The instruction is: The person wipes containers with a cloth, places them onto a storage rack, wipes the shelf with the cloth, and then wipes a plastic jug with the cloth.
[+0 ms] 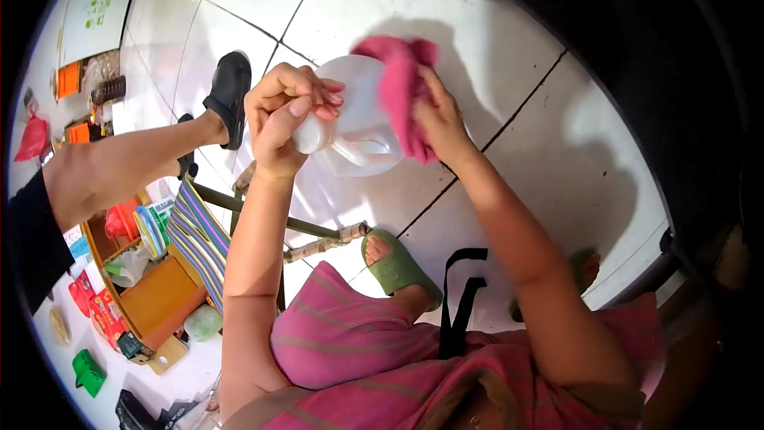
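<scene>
A translucent plastic jug [348, 84] with a white cap [311, 136] and a moulded handle is held above the floor in front of me, tilted with its cap towards me. My left hand [280, 115] is closed around the jug's neck, by the cap. In my right hand [442, 121] is a pink cloth [398, 84], bunched up and lying against the jug's right side. The cloth covers part of the jug there and hides some of my right fingertips.
Another person's leg [131, 161] with a black clog [228, 99] reaches in from the left. A striped folding stool [195, 227] stands near a wooden box [163, 296] of mixed goods. A large black object [621, 56] borders the right. My green slipper [403, 265] rests on white tiles [509, 56].
</scene>
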The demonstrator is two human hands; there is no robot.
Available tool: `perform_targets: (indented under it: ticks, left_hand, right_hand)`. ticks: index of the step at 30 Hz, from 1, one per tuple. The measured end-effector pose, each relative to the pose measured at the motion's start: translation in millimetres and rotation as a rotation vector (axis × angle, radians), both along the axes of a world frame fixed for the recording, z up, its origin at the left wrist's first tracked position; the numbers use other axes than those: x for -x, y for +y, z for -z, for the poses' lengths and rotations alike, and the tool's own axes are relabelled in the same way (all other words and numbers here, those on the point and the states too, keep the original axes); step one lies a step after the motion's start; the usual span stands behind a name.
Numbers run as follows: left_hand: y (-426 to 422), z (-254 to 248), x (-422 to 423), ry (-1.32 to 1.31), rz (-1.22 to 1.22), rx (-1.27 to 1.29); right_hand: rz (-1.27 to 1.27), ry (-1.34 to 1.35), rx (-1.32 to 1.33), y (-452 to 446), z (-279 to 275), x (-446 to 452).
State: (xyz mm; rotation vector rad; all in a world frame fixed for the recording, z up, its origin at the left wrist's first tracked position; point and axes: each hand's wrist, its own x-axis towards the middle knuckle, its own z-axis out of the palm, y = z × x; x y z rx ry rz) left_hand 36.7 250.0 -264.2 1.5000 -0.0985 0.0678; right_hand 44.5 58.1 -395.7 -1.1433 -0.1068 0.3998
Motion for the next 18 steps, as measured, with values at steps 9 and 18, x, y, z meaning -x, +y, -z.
perform_targets:
  ticks: [9,18]
  left_hand:
    - [-16,-18,-7,0.096,0.165,-0.036]
    - [-3,-15,-8,0.118,0.238,-0.105]
  right_hand:
    - [0.084,-0.44,0.025,-1,-41,-10]
    - [-0.208,0.318,-0.203,7,41,-15]
